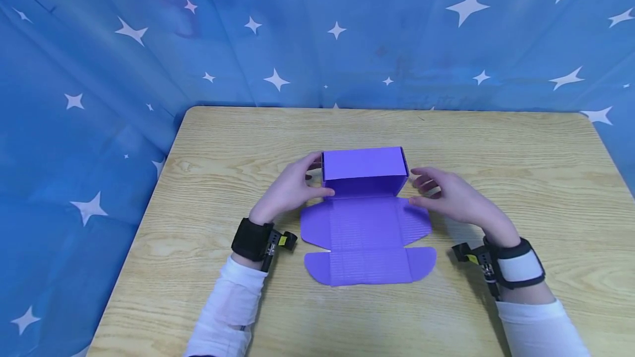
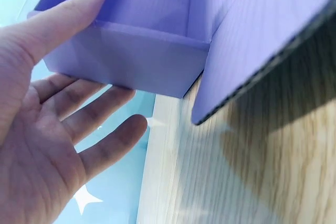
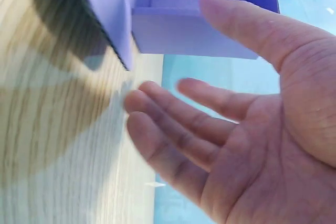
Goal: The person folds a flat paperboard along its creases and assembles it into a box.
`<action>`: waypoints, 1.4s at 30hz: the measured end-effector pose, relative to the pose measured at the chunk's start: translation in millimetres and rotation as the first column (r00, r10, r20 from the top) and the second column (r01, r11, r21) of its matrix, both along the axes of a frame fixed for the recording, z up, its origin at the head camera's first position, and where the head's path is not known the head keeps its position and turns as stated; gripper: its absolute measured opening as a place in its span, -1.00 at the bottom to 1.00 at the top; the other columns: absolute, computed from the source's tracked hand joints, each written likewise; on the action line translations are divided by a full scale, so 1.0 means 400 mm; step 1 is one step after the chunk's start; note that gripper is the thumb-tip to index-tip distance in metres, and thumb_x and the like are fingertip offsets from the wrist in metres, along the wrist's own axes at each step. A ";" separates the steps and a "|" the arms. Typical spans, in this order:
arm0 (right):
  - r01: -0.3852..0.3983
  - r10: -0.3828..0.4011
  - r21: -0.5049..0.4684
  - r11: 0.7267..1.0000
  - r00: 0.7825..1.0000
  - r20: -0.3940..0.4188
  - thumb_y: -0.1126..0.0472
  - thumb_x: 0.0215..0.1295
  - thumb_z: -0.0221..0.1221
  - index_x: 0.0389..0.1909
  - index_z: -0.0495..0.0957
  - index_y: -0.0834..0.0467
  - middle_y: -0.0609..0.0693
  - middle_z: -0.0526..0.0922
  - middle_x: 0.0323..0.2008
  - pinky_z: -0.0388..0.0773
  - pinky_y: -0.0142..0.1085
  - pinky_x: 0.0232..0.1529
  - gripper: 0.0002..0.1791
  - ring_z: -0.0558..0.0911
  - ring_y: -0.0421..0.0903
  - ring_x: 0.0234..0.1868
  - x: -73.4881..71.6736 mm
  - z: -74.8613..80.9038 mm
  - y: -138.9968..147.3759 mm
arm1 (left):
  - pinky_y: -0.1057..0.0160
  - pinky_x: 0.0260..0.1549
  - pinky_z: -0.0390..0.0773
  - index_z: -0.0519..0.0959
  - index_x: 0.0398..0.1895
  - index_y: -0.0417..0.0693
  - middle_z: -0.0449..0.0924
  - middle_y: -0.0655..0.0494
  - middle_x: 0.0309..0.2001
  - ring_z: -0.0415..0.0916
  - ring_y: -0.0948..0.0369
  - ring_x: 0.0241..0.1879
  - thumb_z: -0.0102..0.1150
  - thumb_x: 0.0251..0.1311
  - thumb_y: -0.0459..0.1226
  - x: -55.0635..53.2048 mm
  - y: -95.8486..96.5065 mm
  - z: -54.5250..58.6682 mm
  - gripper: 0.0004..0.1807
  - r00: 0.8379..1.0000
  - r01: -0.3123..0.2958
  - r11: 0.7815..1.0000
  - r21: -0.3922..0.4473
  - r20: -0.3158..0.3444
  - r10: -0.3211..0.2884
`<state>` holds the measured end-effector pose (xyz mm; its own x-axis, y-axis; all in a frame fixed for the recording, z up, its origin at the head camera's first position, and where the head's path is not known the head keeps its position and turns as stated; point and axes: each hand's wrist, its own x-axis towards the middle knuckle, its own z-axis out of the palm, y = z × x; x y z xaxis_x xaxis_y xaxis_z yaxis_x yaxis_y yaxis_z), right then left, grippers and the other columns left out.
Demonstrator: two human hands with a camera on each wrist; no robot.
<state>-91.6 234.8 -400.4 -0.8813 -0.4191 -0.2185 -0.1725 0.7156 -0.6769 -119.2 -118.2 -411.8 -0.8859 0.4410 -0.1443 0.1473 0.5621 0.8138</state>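
A purple cardboard box [image 1: 365, 164] stands on its side on the table, its open side facing me. Its lid [image 1: 369, 238] lies unfolded toward me, with side flaps [image 1: 317, 266] spread out. My left hand [image 1: 292, 183] is at the box's left end, fingers [image 2: 100, 111] extended along the outer wall and thumb near the front edge. Whether those fingertips press on the cardboard is hard to tell. Beyond the right end is my right hand [image 1: 453, 194], its fingers [image 3: 178, 135] loosely bent and apart from the wall; the thumb hovers by the right flap.
The wood-grain table [image 1: 223, 147] reaches back to a blue curtain [image 1: 307, 32] with white stars. Each wrist wears a black strap with a small camera [image 1: 285, 240]. The lid's flap [image 2: 247, 51] juts out beside the left hand.
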 end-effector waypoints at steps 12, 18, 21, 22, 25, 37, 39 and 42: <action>0.038 -0.038 0.089 0.995 0.999 0.002 0.17 0.42 0.29 0.17 0.58 0.44 0.19 0.73 -0.26 0.57 -0.30 -0.30 -0.53 0.67 -0.10 -0.28 -0.003 -0.027 -0.005 | -0.13 0.44 0.53 0.20 0.64 0.01 0.39 -0.10 0.54 0.38 -0.09 0.55 0.52 0.22 -0.09 -0.007 -0.007 -0.003 -0.02 0.997 -0.080 0.997 0.009 -0.006 0.080; 0.066 -0.067 0.089 0.994 0.998 0.007 0.24 0.37 0.31 0.11 0.60 0.43 0.17 0.70 -0.31 0.50 -0.33 -0.34 -0.59 0.63 -0.13 -0.33 0.000 -0.029 -0.013 | -0.08 0.51 0.45 0.15 0.68 0.14 0.31 0.00 0.60 0.31 -0.03 0.58 0.46 0.28 -0.04 -0.005 -0.002 0.022 -0.03 0.995 -0.024 0.998 0.066 -0.097 0.031; 0.062 -0.064 0.108 0.992 0.998 0.010 0.24 0.38 0.31 0.12 0.60 0.43 0.21 0.72 -0.26 0.53 -0.29 -0.30 -0.59 0.66 -0.06 -0.29 -0.009 -0.025 -0.017 | -0.02 0.55 0.39 0.32 0.60 0.09 0.41 0.03 0.54 0.36 0.03 0.55 0.39 0.35 -0.04 -0.012 0.006 0.038 -0.21 0.981 0.030 0.999 0.044 -0.192 -0.021; 0.054 -0.055 0.118 0.992 0.998 0.006 0.24 0.38 0.31 0.12 0.60 0.43 0.23 0.73 -0.25 0.55 -0.25 -0.27 -0.59 0.67 -0.03 -0.28 -0.015 -0.024 -0.019 | -0.02 0.54 0.40 0.38 0.56 0.07 0.44 0.03 0.52 0.38 0.03 0.54 0.37 0.37 -0.04 -0.013 0.009 0.043 -0.27 0.976 0.045 0.999 0.025 -0.215 -0.039; 0.024 -0.025 0.152 0.988 1.000 0.004 0.26 0.38 0.29 0.11 0.60 0.43 0.27 0.74 -0.23 0.62 -0.15 -0.22 -0.61 0.69 0.03 -0.25 -0.040 -0.020 -0.024 | -0.01 0.52 0.44 0.49 0.48 0.05 0.47 0.02 0.50 0.40 0.02 0.53 0.32 0.41 -0.04 -0.013 0.015 0.057 -0.39 0.966 0.074 0.997 -0.030 -0.248 -0.079; 0.003 0.002 0.187 0.982 1.000 -0.024 0.30 0.45 0.23 0.22 0.56 0.41 0.38 0.72 -0.04 0.66 0.06 -0.02 -0.60 0.72 0.22 -0.05 -0.171 -0.015 -0.051 | -0.03 0.34 0.62 0.47 0.48 -0.08 0.49 -0.09 0.45 0.55 -0.04 0.39 0.30 0.42 -0.01 0.080 0.037 0.086 -0.34 0.962 -0.080 0.985 -0.156 -0.272 0.035; 0.008 -0.002 0.180 0.984 0.999 -0.032 0.28 0.45 0.23 0.23 0.56 0.41 0.38 0.72 -0.03 0.66 0.06 -0.01 -0.59 0.72 0.22 -0.04 -0.177 -0.017 -0.050 | -0.03 0.35 0.61 0.45 0.49 -0.08 0.48 -0.10 0.46 0.54 -0.03 0.40 0.29 0.43 -0.01 0.089 0.039 0.089 -0.34 0.965 -0.084 0.984 -0.155 -0.259 0.041; 0.022 -0.015 0.154 0.988 0.999 -0.046 0.23 0.45 0.25 0.23 0.56 0.41 0.37 0.73 -0.04 0.66 -0.01 -0.04 -0.56 0.73 0.21 -0.04 -0.174 -0.015 -0.046 | -0.04 0.37 0.60 0.43 0.51 -0.06 0.47 -0.09 0.47 0.52 -0.03 0.43 0.27 0.44 -0.01 0.087 0.029 0.097 -0.34 0.971 -0.085 0.985 -0.147 -0.236 0.049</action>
